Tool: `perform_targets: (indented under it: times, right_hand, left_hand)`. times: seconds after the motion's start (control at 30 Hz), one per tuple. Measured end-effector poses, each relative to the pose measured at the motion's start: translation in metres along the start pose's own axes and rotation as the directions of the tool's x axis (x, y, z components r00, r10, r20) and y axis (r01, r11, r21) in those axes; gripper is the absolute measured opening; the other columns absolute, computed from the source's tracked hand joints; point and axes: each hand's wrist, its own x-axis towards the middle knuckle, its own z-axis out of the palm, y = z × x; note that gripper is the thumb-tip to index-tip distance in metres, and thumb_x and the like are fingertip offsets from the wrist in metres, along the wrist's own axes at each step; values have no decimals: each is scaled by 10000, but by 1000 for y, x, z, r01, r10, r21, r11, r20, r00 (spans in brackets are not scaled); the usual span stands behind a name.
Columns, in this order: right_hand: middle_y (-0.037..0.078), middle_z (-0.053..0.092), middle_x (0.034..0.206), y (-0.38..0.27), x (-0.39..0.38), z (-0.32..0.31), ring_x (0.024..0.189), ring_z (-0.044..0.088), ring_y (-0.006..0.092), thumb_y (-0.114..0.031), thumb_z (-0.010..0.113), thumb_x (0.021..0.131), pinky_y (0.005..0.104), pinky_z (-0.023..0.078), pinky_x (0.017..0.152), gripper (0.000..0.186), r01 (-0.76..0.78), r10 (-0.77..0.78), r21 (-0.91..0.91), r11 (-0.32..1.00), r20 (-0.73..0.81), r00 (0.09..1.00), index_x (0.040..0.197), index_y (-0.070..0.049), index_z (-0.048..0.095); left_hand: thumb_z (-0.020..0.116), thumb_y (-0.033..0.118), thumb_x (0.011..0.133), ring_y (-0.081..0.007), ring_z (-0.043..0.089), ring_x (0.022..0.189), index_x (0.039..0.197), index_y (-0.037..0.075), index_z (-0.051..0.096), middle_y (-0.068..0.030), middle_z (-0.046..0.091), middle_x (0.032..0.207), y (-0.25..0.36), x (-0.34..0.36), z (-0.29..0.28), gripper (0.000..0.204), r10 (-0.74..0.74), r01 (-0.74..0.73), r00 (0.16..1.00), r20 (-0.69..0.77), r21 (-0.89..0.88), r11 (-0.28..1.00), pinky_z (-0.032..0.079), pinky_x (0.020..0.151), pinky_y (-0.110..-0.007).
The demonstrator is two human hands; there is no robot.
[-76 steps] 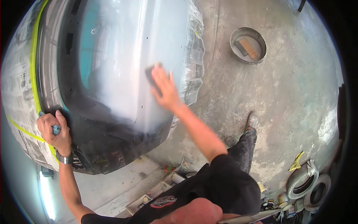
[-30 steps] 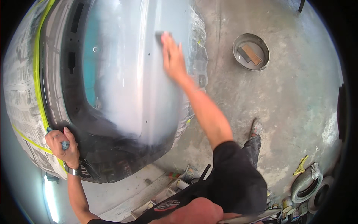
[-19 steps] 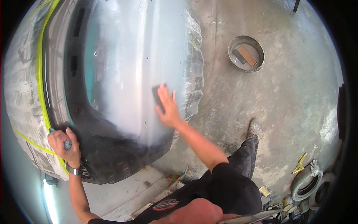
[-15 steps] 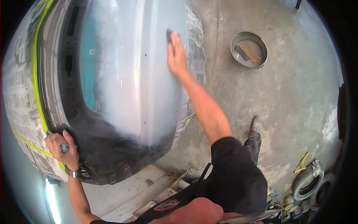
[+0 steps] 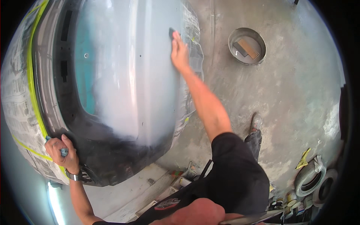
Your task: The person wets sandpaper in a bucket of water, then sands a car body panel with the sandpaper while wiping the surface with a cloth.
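Observation:
The car's tailgate [image 5: 153,75], grey-white in the middle and black toward its near end, fills the left half of the view. My right hand [image 5: 180,52] lies on its right part, fingers together over a small dark piece of sandpaper [image 5: 171,32]; most of that piece is hidden underneath. At the lower left, my left hand [image 5: 63,152] is closed around a crumpled blue-grey cloth [image 5: 64,152] and rests by the tailgate's near left corner.
Newspaper [image 5: 17,97] held by yellow-green tape [image 5: 30,71] covers the car's left side. On the concrete floor stands a round basin [image 5: 229,48] with a brown block [image 5: 247,48] and a grey block inside. Tyres [image 5: 300,183] and several cans lie at the lower right.
My right hand has slid slightly rightward over the panel with the sandpaper. My left hand keeps its grip on the cloth. The whole view has shifted a little.

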Motion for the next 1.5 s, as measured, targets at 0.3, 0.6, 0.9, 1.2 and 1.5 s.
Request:
perform_targets:
  times: [0.3, 0.6, 0.9, 1.2, 1.5]
  right_hand:
    - [191, 201, 1700, -66, -195, 18, 1576, 161, 392, -199, 433, 1071, 642, 73, 1229, 581, -56, 52, 7, 998, 270, 961, 1618, -70, 286]
    - [120, 239, 1703, -7, -27, 19, 1573, 213, 305, -335, 362, 1111, 562, 115, 1253, 558, -140, 137, 91, 986, 43, 990, 1605, -78, 324]
    - [175, 279, 1679, 11, -71, 4, 1554, 258, 337, -266, 370, 1107, 498, 162, 1256, 543, -3, 3, -3, 1000, 39, 999, 1597, -33, 330]
    - [138, 275, 1688, 2, -169, 13, 1573, 208, 322, -307, 382, 1102, 532, 131, 1262, 560, -123, 120, 38, 992, 89, 989, 1606, -69, 332]
    - [227, 401, 1601, 2, 36, 6, 1497, 366, 355, -303, 377, 1105, 431, 264, 1238, 537, -128, 129, 18, 992, -67, 989, 1515, 39, 437]
  left_hand:
    - [741, -69, 859, -287, 539, 772, 728, 22, 479, -117, 566, 796, -6, 5, -14, 308, 42, -44, 999, 32, 73, 996, 438, 734, -413]
    - [730, -72, 860, -295, 519, 769, 726, 25, 474, -118, 545, 794, 0, 2, -7, 305, 7, -6, 1000, -25, 56, 998, 426, 738, -416]
    - [728, -76, 833, -300, 517, 780, 716, 58, 465, -100, 538, 784, 7, 5, -3, 318, 8, -9, 1000, 26, 40, 999, 417, 760, -430]
    - [726, -97, 853, -292, 513, 751, 724, 29, 449, -112, 543, 793, -7, 1, -9, 331, 24, -25, 999, 22, 55, 998, 436, 733, -418]
    - [735, -83, 864, -269, 500, 747, 712, 9, 451, -111, 535, 811, -9, -6, 1, 335, -3, 3, 1000, -7, -5, 1000, 415, 705, -396]
